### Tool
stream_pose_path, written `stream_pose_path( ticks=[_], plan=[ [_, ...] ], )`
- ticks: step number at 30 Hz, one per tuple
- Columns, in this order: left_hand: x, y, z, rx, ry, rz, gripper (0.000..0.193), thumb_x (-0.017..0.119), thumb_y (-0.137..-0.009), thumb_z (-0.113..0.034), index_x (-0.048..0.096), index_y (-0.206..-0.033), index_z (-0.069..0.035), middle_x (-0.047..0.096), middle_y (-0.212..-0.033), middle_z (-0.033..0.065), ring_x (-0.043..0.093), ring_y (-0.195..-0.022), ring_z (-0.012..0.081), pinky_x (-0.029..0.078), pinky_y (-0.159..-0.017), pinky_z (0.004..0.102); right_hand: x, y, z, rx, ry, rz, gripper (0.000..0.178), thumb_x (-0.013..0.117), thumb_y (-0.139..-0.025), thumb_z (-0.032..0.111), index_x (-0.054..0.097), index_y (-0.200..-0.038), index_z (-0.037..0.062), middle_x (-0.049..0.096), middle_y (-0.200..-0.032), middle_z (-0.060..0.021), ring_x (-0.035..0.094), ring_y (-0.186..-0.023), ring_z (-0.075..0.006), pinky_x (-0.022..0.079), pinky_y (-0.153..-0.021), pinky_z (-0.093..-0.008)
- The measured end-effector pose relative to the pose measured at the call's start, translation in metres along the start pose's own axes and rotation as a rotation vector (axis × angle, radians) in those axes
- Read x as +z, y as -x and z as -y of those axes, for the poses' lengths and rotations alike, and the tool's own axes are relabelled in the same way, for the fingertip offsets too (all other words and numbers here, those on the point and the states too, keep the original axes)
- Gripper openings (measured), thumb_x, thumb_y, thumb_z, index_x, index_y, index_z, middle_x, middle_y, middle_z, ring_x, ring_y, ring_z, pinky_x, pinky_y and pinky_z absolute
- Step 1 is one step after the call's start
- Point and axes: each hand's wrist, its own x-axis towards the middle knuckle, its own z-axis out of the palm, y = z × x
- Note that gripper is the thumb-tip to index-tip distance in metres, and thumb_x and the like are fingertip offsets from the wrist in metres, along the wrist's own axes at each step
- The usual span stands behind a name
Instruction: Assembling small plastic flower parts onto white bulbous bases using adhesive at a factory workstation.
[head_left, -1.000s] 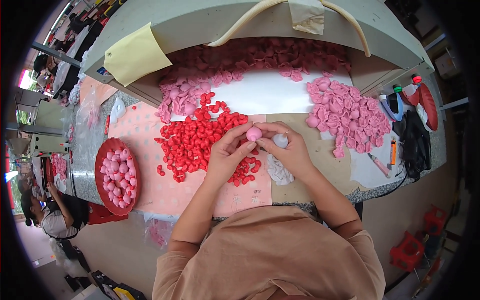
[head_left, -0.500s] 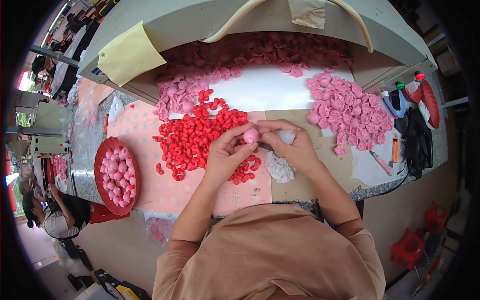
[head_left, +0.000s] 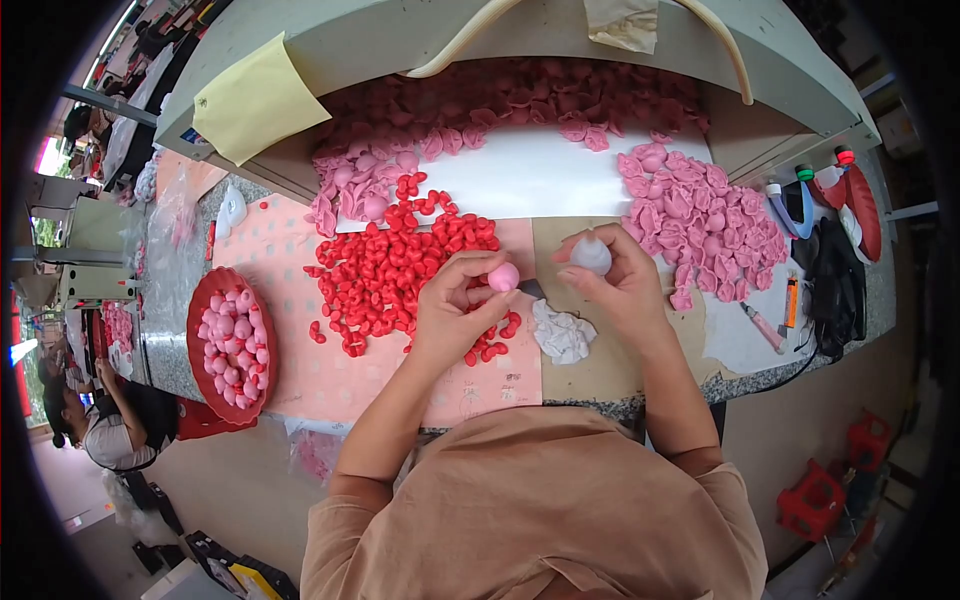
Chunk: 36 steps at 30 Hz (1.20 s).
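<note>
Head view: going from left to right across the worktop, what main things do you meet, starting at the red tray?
Red tray, heap of red pieces, pink ball in the left hand, whitish bulb in the right hand, heap of pink petal shapes, black bag.

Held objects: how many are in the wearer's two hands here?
2: a pink ball at the fingertips of the left hand, and a whitish rounded object in the right hand. Anything small behind the fingers could be hidden.
</note>
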Motion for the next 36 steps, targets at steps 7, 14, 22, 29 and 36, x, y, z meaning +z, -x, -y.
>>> stream_pose_path(
  ticks=[7, 14, 22, 29, 36],
  plan=[
    [0.001, -0.002, -0.001, -0.004, -0.032, -0.006, 0.039, 0.064, -0.077, 0.011, 0.056, -0.114, 0.002, 0.049, -0.114, 0.0086, 0.055, -0.104, 0.0151, 0.052, -0.087, 0.0276, -0.013, 0.014, -0.004, -0.050, 0.005, -0.114, 0.028, 0.063, -0.086, 0.026, 0.050, -0.095, 0.0028, 0.055, -0.086, -0.0039, 0.051, -0.063, -0.0068, 0.041, -0.055, -0.0195],
    [0.004, -0.003, 0.000, 0.002, -0.110, -0.027, 0.038, 0.065, -0.077, 0.009, 0.056, -0.113, 0.001, 0.049, -0.114, 0.0086, 0.055, -0.103, 0.0151, 0.053, -0.087, 0.0286, -0.009, 0.013, 0.000, -0.117, 0.042, -0.183, 0.039, 0.064, -0.085, 0.039, 0.051, -0.094, 0.0039, 0.055, -0.083, -0.0025, 0.049, -0.066, -0.0071, 0.040, -0.056, -0.0203],
    [0.005, -0.002, 0.003, 0.001, -0.114, -0.049, 0.038, 0.065, -0.077, 0.007, 0.057, -0.113, -0.001, 0.049, -0.116, 0.0084, 0.055, -0.105, 0.0151, 0.052, -0.088, 0.0291, -0.009, 0.015, -0.016, -0.172, 0.142, -0.187, 0.026, 0.067, -0.083, 0.024, 0.053, -0.088, 0.0026, 0.057, -0.080, -0.0027, 0.051, -0.069, -0.0077, 0.040, -0.060, -0.0213],
    [0.004, -0.003, 0.004, -0.019, -0.094, -0.054, 0.037, 0.065, -0.078, 0.007, 0.057, -0.113, -0.001, 0.049, -0.116, 0.0081, 0.055, -0.104, 0.0151, 0.052, -0.088, 0.0290, -0.004, 0.015, -0.013, -0.159, 0.201, -0.203, 0.023, 0.071, -0.079, 0.017, 0.056, -0.084, 0.0013, 0.058, -0.075, -0.0041, 0.053, -0.067, -0.0089, 0.041, -0.059, -0.0233],
    [0.003, -0.003, 0.003, -0.040, -0.072, -0.057, 0.038, 0.065, -0.078, 0.007, 0.056, -0.113, -0.001, 0.048, -0.116, 0.0082, 0.054, -0.105, 0.0153, 0.052, -0.088, 0.0290, -0.003, 0.014, -0.014, -0.145, 0.191, -0.191, 0.022, 0.071, -0.080, 0.017, 0.056, -0.085, 0.0015, 0.058, -0.076, -0.0039, 0.054, -0.068, -0.0086, 0.042, -0.059, -0.0229]
  ],
)
